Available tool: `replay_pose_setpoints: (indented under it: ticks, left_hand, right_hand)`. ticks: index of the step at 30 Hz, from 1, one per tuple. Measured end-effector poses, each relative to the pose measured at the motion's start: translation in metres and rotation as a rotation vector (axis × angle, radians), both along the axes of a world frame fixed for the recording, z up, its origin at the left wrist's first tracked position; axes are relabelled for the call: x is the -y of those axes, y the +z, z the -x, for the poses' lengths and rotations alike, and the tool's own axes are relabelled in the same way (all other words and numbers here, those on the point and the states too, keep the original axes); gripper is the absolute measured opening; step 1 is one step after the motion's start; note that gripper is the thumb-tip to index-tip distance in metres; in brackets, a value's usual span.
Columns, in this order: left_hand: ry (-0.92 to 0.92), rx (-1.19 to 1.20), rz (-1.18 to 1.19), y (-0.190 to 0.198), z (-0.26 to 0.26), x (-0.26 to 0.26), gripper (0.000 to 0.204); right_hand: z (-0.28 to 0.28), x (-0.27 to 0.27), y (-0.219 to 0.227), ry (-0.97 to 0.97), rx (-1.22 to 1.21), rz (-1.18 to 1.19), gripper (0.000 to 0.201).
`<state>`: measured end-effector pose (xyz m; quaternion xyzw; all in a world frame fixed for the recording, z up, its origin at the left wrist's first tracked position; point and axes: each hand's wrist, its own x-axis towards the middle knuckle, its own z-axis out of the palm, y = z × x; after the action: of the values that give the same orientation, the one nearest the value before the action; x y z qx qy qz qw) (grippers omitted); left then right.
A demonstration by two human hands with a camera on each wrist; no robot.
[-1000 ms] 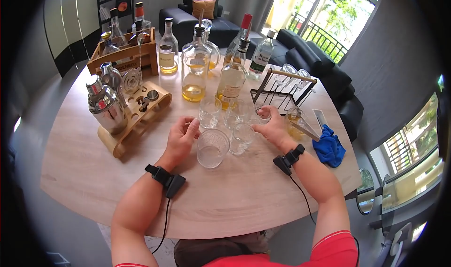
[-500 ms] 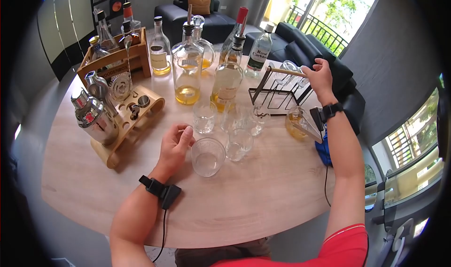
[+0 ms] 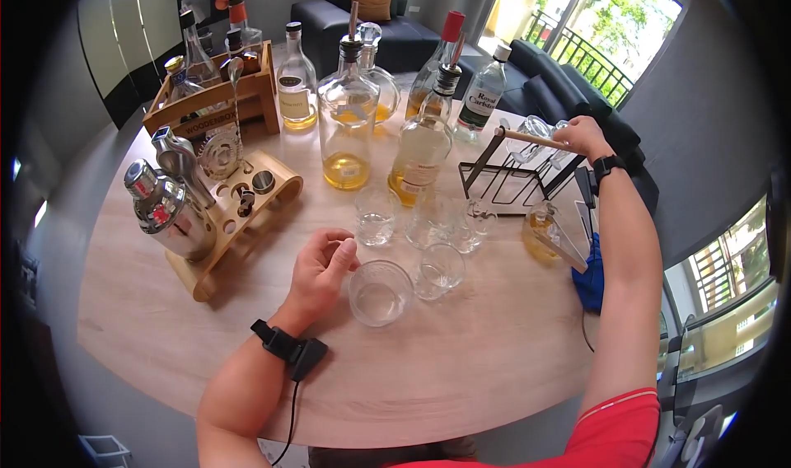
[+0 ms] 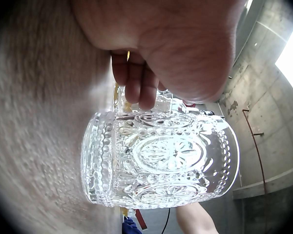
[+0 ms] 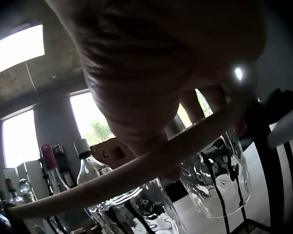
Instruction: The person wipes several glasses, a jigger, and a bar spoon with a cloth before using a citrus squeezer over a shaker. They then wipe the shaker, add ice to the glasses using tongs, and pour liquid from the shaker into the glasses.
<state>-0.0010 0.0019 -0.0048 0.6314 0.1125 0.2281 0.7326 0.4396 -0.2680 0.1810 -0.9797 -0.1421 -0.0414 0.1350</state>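
Observation:
A clear patterned tumbler (image 3: 380, 293) stands on the table beside my left hand (image 3: 320, 272). That hand's fingers curl loosely and hold nothing; the left wrist view shows the tumbler's embossed ovals (image 4: 171, 153) just below the palm. My right hand (image 3: 587, 138) is at the far right, over the black wire rack with a wooden bar (image 3: 535, 138). Its thumb and fingers reach past the bar around a clear glass (image 5: 217, 175) on the rack. A second glass (image 5: 141, 209) sits beside it. The bar partly hides the right fingertips.
Several clear glasses (image 3: 441, 270) cluster mid-table, with liquor bottles (image 3: 346, 138) behind. A cocktail shaker (image 3: 165, 212) and wooden bar stand (image 3: 247, 229) are left, near a wooden crate (image 3: 210, 114). Right lie a jar with amber contents (image 3: 540, 233) and blue cloth (image 3: 588, 278).
My right hand has left the small glass mug among the table glasses and moved right and away to the rack's glasses. My left hand stays beside the patterned tumbler.

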Motion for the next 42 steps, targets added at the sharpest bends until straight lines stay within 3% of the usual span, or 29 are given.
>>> replay_pose_setpoints:
  ticks: [4, 5, 7, 8, 11, 13, 15, 17, 19, 20, 22, 27, 35, 39, 42]
  left_hand:
    - [0.009, -0.014, -0.019, 0.004, 0.0, 0.003, 0.029]
    - [0.002, -0.013, -0.019, 0.004, 0.001, 0.002, 0.029]
    - [-0.023, -0.001, -0.042, 0.002, 0.001, 0.001, 0.027]
    - [-0.028, 0.005, -0.04, 0.001, 0.001, 0.0, 0.027]
    - [-0.03, 0.015, -0.043, -0.001, -0.001, -0.001, 0.027]
    - [-0.012, 0.006, -0.05, -0.003, -0.002, 0.0, 0.027]
    - [-0.007, -0.003, -0.041, -0.004, -0.002, -0.001, 0.027]
    - [-0.006, -0.01, -0.032, -0.005, -0.002, -0.001, 0.027]
    - [0.002, 0.016, -0.022, -0.006, -0.004, -0.002, 0.027]
    - [0.003, 0.021, -0.026, -0.004, -0.004, -0.001, 0.027]
    - [0.001, 0.027, -0.027, -0.005, -0.004, -0.002, 0.026]
    - [0.015, 0.051, -0.035, -0.008, -0.006, -0.005, 0.025]
    - [-0.001, 0.051, -0.051, -0.008, -0.006, -0.006, 0.028]
    - [0.011, 0.014, -0.05, -0.005, -0.003, -0.002, 0.029]
    - [-0.001, 0.032, -0.061, -0.004, -0.006, -0.001, 0.029]
  right_hand:
    - [-0.013, 0.015, 0.028, 0.008, 0.105, -0.091, 0.072]
    - [0.014, 0.012, 0.049, 0.002, 0.085, -0.115, 0.075]
    - [0.033, 0.021, 0.057, -0.01, 0.389, -0.329, 0.075]
    - [0.04, 0.027, 0.061, -0.007, 0.403, -0.526, 0.077]
    - [0.064, 0.046, 0.044, 0.324, 0.261, -1.316, 0.064]
    - [0.103, 0.049, 0.02, 0.431, 0.139, -1.45, 0.059]
    - [0.134, 0.06, -0.004, 0.611, -0.16, -1.259, 0.06]
    - [0.176, 0.058, -0.043, 0.523, -0.288, -1.26, 0.066]
    - [0.211, 0.059, -0.08, 0.426, -0.405, -1.097, 0.075]
    - [0.229, 0.057, -0.094, 0.424, -0.428, -1.047, 0.077]
    - [0.264, 0.048, -0.126, 0.539, -0.262, -0.669, 0.081]
    - [0.285, 0.029, -0.156, 0.584, -0.227, -0.669, 0.079]
    - [0.28, 0.034, -0.134, 0.579, -0.157, -0.57, 0.073]
    - [0.22, 0.035, -0.07, 0.491, 0.039, -0.776, 0.063]
    - [0.141, 0.012, -0.038, 0.358, 0.268, -0.692, 0.062]
